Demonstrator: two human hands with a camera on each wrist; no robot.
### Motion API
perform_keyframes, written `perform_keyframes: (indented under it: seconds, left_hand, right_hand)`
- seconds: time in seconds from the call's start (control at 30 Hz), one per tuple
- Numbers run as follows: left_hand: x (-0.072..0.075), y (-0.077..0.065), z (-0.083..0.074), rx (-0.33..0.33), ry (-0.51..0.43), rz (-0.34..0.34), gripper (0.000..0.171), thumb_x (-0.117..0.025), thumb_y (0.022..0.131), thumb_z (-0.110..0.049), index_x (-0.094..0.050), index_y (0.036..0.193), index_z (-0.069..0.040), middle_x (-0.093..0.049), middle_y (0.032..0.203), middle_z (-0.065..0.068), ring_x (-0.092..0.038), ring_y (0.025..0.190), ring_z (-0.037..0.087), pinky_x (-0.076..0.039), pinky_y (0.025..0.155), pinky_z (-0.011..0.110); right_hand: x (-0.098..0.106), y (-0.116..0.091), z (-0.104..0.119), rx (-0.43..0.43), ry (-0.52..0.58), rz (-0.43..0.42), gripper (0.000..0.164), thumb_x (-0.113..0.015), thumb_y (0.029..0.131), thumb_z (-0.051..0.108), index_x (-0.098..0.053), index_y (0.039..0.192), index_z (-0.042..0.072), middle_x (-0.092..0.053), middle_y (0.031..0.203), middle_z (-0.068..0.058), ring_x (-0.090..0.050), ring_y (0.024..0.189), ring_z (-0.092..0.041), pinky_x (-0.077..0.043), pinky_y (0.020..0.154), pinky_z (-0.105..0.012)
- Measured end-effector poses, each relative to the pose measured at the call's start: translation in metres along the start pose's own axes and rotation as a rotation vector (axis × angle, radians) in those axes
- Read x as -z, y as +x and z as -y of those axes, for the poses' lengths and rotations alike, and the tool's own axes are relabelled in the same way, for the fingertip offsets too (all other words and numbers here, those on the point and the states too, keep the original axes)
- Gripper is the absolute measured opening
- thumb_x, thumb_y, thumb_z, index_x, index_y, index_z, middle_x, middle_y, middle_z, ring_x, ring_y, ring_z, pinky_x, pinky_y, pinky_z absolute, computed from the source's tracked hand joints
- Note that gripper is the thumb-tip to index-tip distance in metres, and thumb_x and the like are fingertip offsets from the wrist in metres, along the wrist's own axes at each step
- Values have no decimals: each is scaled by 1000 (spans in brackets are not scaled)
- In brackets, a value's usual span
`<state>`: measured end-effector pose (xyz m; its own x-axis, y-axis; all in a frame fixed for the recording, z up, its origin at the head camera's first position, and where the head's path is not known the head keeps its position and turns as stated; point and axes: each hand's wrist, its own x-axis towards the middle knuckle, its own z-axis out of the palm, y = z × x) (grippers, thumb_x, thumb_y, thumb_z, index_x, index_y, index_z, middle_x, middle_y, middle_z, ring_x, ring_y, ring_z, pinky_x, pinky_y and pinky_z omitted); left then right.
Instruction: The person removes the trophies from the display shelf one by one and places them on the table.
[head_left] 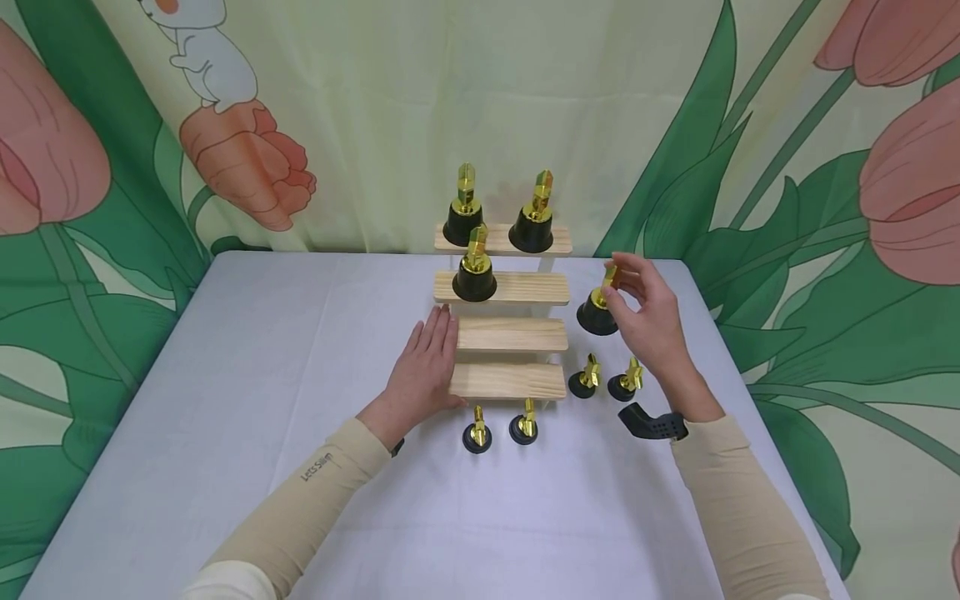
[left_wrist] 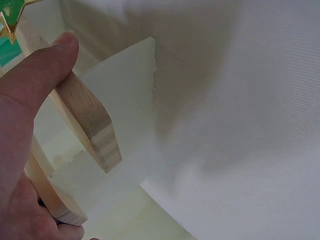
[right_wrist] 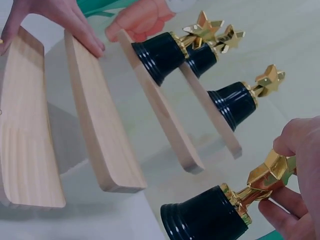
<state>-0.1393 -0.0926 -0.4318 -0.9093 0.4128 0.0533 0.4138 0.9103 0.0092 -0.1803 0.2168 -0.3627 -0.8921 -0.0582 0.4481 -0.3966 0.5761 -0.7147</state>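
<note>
A small trophy with a black base and gold star hangs from my right hand, its star pinched between thumb and fingers; the right wrist view shows this trophy close up. It is just right of a stepped wooden stand. My left hand lies along the stand's left side, fingers straight; in the left wrist view its thumb rests on a shelf end. Two trophies stand on the top shelf, the left one and the right one. Another trophy occupies the second shelf's left part.
Right of the stand, two trophies are on the white tablecloth. Two more trophies sit before its front edge. A printed curtain hangs behind the table.
</note>
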Motion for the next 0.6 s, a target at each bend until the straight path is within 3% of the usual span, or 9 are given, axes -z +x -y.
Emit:
perform_keyframes:
  seconds: [0.33,0.6]
  left_hand:
    - [0,0,0,-3,-7,-1,137,-90,61,-56,-14,154,10,-11,163,29,-11,154,39,-18,124,49]
    - [1,0,-1,5,-9,5,137,-91,60,-55,-15,154,10,-11,163,29,-11,154,39,-18,124,49]
  right_hand:
    - [-6,-3,-7,-22,21,21,44,-59,98,7,-48,140,6,-58,133,-13,-57,126,-30,-44,111,-43]
    - [-12,-5,-14,-42,14,27,44,-60,98,8,-48,140,7,-58,132,-13,-58,125,-30,-45,109,-37]
